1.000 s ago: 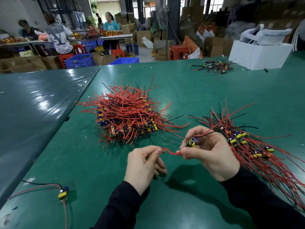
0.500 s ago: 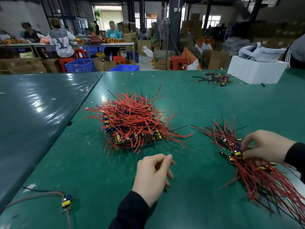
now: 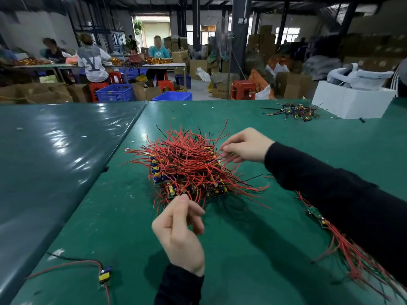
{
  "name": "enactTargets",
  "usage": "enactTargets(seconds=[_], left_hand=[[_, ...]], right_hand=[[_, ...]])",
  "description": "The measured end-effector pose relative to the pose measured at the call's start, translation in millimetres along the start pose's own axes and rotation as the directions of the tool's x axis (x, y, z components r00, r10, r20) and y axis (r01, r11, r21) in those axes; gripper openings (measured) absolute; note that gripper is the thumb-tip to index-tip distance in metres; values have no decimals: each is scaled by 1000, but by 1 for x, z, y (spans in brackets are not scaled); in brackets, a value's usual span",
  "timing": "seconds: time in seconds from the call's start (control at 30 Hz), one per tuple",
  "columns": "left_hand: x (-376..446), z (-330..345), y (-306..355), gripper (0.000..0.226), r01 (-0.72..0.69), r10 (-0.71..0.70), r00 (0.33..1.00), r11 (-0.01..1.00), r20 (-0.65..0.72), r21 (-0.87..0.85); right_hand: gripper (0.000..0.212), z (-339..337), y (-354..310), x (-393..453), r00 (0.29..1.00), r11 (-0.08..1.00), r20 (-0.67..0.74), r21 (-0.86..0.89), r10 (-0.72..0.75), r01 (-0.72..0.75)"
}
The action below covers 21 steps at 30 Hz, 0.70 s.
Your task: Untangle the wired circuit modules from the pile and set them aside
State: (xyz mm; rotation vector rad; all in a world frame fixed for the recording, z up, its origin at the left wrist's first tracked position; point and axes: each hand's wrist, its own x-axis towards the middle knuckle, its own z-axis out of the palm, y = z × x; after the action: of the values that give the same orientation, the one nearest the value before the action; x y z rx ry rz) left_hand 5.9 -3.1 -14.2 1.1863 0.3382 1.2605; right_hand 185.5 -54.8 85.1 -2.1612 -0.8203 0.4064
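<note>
Right hand [image 3: 246, 146] moved onto pile [image 3: 187, 168], fingers pinching red wire; left hand [image 3: 180, 234] loosely curled, empty.

The pile [image 3: 187, 168] lies mid-table [image 3: 253, 249]; sorted modules [image 3: 352, 249] near right, a lone module [image 3: 104, 275] near left, a box [image 3: 348, 104] far right.

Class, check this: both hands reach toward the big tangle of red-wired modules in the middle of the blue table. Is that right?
Not quite: the table is green, not blue, as the head view shows. The left hand and right hand do reach toward the tangle.
</note>
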Motion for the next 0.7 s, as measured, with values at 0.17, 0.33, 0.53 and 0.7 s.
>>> enactTargets(seconds=[0.17,0.33,0.53,0.7], left_hand=[[25,-12,-2,46,105,-136,952,986,-273,-126],[41,-23,-13,41,183,-246,877,965,-412,-185],[56,-37,-28,25,235,-210,886,972,-413,10],[87,-49,-42,21,315,-203,928,876,-312,367]], right_hand=[[79,33,-14,29,997,955,67,-295,38,-16],[43,54,-16,32,999,895,-48,-445,-20,-3],[14,56,-20,35,941,869,-242,-486,-239,96],[19,57,-9,19,849,807,-266,-526,-456,269]])
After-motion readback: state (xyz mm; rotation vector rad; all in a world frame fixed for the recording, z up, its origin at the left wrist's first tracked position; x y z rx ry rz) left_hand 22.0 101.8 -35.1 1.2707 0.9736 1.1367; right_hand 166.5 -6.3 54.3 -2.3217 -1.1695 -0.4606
